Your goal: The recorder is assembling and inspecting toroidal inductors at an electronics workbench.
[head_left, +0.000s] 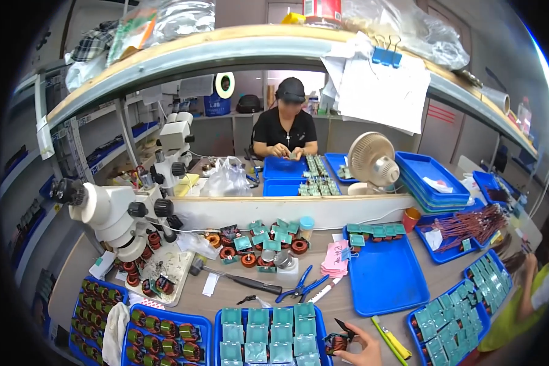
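At the lower edge, right of centre, my right hand point(365, 346) is closed in a pinch around a coil point(334, 344) wound with copper-coloured wire. A black pointed piece point(344, 328) sticks up by the fingertips; its kind is unclear. Just left of the hand lies a blue tray point(218, 334) with rows of square teal-topped parts point(282, 333). Farther left, a second blue tray point(124, 349) holds several wound coils point(169, 329). My left hand is out of the picture.
Beyond the trays lie a hammer point(241, 279), blue-handled pliers point(302, 287) and loose coils. A microscope point(113, 213) stands left; a large blue tray point(387, 280) and a yellow marker-like tool point(393, 341) lie right. Across the partition point(287, 210) sits a person point(285, 131); another point(531, 299) is at far right.
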### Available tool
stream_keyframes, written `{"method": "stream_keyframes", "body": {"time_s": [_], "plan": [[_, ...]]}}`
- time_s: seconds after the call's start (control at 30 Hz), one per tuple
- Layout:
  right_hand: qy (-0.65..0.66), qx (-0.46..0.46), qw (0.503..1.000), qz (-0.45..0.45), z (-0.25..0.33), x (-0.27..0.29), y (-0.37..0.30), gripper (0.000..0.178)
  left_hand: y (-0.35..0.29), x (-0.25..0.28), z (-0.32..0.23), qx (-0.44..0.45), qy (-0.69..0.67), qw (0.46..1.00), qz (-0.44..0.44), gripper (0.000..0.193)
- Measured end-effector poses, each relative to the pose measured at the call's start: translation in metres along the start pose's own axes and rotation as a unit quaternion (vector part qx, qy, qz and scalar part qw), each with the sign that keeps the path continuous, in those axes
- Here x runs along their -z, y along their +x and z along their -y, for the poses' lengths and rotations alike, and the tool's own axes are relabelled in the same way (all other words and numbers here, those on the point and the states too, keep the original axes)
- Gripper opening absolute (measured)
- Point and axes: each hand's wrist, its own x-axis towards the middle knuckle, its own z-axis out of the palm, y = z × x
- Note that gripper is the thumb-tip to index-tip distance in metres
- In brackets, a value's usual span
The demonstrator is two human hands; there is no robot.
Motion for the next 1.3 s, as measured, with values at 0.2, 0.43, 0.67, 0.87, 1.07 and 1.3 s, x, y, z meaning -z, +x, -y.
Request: {"method": "stream_keyframes", "body": {"time_s": [0.2,0.43,0.67,0.87,1.07,1.3], "plan": [[0.070,-0.070,0.995,-0.005,0.003,0.003,0.007,0.070,-0.013,0.035,0.000,0.050,-0.003,0.999,0.011,0.022],[-0.001,-0.057,0.998,-0.024,0.001,0.006,0.003,0.069,-0.017,0.042,0.001,0.107,-0.004,0.992,0.060,0.022],[-0.005,-0.050,0.999,-0.015,0.008,0.005,0.002,0.068,-0.017,0.035,0.006,0.151,-0.009,0.979,0.138,0.021],[-0.078,-0.001,0.997,0.003,0.005,0.006,0.003,0.067,-0.015,0.006,0.011,0.191,0.006,0.959,0.208,0.021],[-0.072,0.041,0.996,-0.020,0.001,0.003,0.004,0.067,-0.005,-0.032,0.020,0.238,0.043,0.924,0.297,0.021],[-0.134,0.101,0.986,-0.018,0.004,-0.002,0.006,0.068,-0.012,-0.081,0.042,0.298,0.076,0.888,0.342,0.021]]}}
